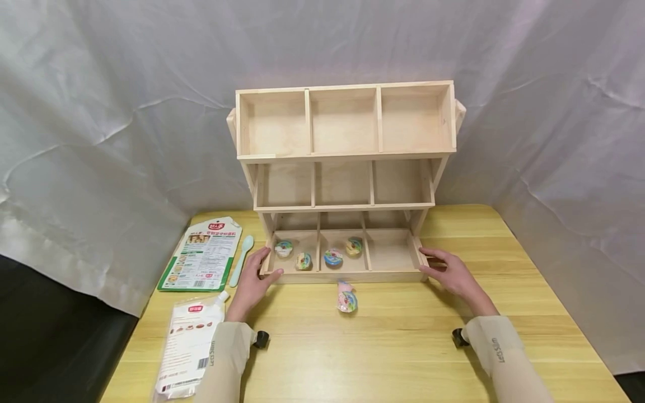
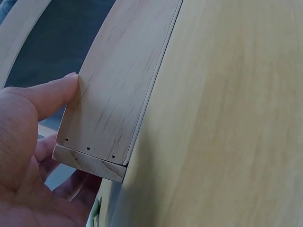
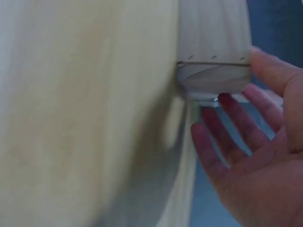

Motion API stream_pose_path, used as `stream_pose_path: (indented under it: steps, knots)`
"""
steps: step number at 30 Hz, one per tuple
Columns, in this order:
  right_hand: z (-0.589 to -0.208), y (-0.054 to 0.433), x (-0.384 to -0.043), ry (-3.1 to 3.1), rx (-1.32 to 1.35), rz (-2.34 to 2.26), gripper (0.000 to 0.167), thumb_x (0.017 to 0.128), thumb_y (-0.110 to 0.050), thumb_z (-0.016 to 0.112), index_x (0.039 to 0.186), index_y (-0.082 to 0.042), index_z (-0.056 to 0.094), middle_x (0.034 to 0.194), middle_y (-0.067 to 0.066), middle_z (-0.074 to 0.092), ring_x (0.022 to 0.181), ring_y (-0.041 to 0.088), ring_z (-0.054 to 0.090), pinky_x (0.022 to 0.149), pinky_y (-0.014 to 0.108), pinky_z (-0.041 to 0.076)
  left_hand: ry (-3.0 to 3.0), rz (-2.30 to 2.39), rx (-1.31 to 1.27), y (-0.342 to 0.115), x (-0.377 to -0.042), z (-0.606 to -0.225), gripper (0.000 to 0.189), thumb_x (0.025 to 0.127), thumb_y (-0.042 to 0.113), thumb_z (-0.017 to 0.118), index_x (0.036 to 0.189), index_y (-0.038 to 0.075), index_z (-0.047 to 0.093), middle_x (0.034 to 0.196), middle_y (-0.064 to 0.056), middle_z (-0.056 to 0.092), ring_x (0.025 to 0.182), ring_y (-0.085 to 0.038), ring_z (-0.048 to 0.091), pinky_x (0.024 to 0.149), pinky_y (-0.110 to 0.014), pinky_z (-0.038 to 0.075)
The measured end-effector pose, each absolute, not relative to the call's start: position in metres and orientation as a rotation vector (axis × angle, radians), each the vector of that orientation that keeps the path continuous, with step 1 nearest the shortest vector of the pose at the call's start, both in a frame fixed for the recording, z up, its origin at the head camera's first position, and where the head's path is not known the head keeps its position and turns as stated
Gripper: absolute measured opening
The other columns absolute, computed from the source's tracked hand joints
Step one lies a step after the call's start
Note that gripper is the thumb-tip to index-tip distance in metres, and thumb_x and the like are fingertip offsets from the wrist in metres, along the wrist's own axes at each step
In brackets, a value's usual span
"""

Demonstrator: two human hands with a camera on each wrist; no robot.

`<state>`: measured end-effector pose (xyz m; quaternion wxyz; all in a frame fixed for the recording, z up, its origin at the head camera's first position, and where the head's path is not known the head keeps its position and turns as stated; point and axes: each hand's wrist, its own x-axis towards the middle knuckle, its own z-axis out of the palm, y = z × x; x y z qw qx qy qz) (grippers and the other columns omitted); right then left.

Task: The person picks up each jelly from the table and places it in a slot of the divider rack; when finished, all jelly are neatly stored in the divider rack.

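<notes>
Evidently both hands are occupied with the rack's [image 1: 347, 157] bottom tray [image 1: 347, 277], which sits low on the table [image 1: 383, 352], at the foot of the rack. The left hand [image 1: 252, 285] holds its left front corner: thumb on the front board, fingers bent round the end, the gap between them narrow, about as wide as the corner. The right hand [image 1: 453, 273] is at the opposite corner, thumb tip at the board's edge and the other fingers spread and slightly bent beside the end; whether they grip or merely touch, I cannot tell. Taking the two ends together probably keeps the tray square and leaves its compartments clear of the arms.

Four cups [image 1: 333, 257] lie in the tray, two in the left compartment and two in the middle one, presumably kept apart by the dividers. A pink cup [image 1: 347, 302] lies on the table just in front of the rack, near its middle, perhaps left there to be within easy reach of either hand.

Left of the rack are a spoon [image 1: 241, 263] and, beyond it, a green-edged packet [image 1: 206, 254]; a white pouch [image 1: 188, 347] lies nearer the person. Their place at the side seems meant to keep the space before the rack free.
</notes>
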<state>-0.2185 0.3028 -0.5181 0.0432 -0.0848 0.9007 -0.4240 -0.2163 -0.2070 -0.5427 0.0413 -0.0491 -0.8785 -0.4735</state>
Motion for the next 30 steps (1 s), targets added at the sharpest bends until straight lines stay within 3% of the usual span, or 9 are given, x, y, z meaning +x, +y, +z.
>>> stream_pose_path:
  steps: [6, 9, 16, 22, 30]
  knots:
    - [-0.503, 0.282, -0.212, 2.972, -0.306, -1.181, 0.054, 0.098, -0.018, 0.072, 0.147, -0.003, 0.055, 0.149, 0.029, 0.051, 0.133, 0.052, 0.049, 0.109, 0.068, 0.043, -2.678, -1.422, -0.159, -0.207, -0.215, -0.544, 0.075, 0.096, 0.025, 0.076, 0.158, 0.003, 0.039, 0.164, -0.020, 0.034, 0.152, -0.042, 0.033, 0.126, -0.057, 0.027]
    - [-0.495, 0.263, -0.208, 3.058, -0.396, -1.217, 0.050, 0.094, -0.014, 0.076, 0.141, -0.002, 0.061, 0.142, 0.028, 0.058, 0.126, 0.050, 0.054, 0.105, 0.070, 0.043, -2.675, -1.445, -0.147, -0.206, -0.216, -0.545, 0.075, 0.096, 0.025, 0.076, 0.158, 0.004, 0.039, 0.164, -0.019, 0.034, 0.152, -0.040, 0.033, 0.126, -0.055, 0.028]
    - [-0.487, 0.207, -0.188, 2.953, -0.612, -1.282, 0.046, 0.092, -0.010, 0.077, 0.136, -0.004, 0.065, 0.131, 0.019, 0.067, 0.113, 0.040, 0.065, 0.097, 0.058, 0.056, -2.696, -1.473, -0.130, -0.206, -0.216, -0.543, 0.075, 0.097, 0.025, 0.075, 0.159, 0.006, 0.038, 0.165, -0.017, 0.032, 0.153, -0.039, 0.032, 0.126, -0.054, 0.029]
    - [-0.496, 0.167, -0.172, 2.808, -0.696, -1.237, 0.046, 0.092, -0.014, 0.078, 0.136, -0.010, 0.066, 0.125, 0.014, 0.069, 0.111, 0.036, 0.067, 0.096, 0.053, 0.058, -2.697, -1.473, -0.129, -0.206, -0.216, -0.542, 0.075, 0.097, 0.025, 0.075, 0.158, 0.005, 0.038, 0.165, -0.017, 0.032, 0.153, -0.039, 0.031, 0.126, -0.054, 0.028]
    - [-0.504, 0.141, -0.163, 2.691, -0.754, -1.177, 0.053, 0.086, -0.018, 0.084, 0.136, -0.012, 0.066, 0.134, 0.008, 0.067, 0.114, 0.032, 0.066, 0.098, 0.052, 0.058, -2.692, -1.476, -0.133, -0.206, -0.216, -0.544, 0.075, 0.097, 0.025, 0.075, 0.159, 0.006, 0.038, 0.166, -0.017, 0.032, 0.153, -0.039, 0.031, 0.127, -0.054, 0.028]
